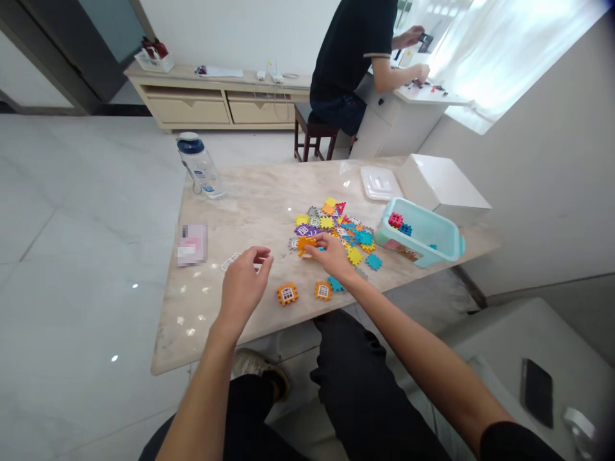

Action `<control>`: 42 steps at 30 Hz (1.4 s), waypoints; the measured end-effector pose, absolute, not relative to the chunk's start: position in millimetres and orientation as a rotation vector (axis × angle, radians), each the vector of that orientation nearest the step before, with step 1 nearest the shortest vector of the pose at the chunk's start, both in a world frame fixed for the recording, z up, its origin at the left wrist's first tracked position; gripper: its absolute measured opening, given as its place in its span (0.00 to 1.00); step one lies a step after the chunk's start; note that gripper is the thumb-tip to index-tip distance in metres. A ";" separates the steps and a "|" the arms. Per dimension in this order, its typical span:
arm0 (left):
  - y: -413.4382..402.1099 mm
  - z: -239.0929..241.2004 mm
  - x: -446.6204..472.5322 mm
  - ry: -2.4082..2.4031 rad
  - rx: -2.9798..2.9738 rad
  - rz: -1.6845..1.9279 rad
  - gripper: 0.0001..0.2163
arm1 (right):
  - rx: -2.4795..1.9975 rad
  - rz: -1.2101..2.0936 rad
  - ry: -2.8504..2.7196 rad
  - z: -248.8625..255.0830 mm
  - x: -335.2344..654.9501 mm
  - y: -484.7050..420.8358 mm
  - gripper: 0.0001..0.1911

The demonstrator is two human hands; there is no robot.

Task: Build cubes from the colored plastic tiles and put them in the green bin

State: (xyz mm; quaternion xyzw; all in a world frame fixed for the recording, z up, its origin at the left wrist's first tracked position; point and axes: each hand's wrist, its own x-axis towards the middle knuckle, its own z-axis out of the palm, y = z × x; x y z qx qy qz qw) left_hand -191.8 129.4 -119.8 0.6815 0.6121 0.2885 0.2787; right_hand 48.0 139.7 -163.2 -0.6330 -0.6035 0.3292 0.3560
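Observation:
Between the fingertips of my right hand (pixel 331 255) is an orange toothed building tile (pixel 306 243), at the near left side of a pile of coloured tiles (pixel 327 222). My left hand (pixel 246 282) hovers over the table with its fingers apart and slightly curled, holding nothing. Just beyond it lies a white window-patterned piece (pixel 230 260), partly covered by the hand. Near the table's front edge rest an orange tile with a white window (pixel 287 294) and another orange window tile (pixel 323 291). A blue tile (pixel 336 284) lies beside the second one.
An aqua bin (pixel 442 238) holding a few pieces stands on the right, near a white box (pixel 449 182) and a clear lid (pixel 380 183). A water bottle (pixel 202 168) and a pinkish packet (pixel 192 244) are on the left. Beyond, a person (pixel 353 57) sits at another desk.

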 end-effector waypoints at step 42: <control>121.9 -106.1 -198.6 1.823 1.568 0.871 0.07 | -1.244 0.669 -2.564 -172.9 18.2 84.7 0.18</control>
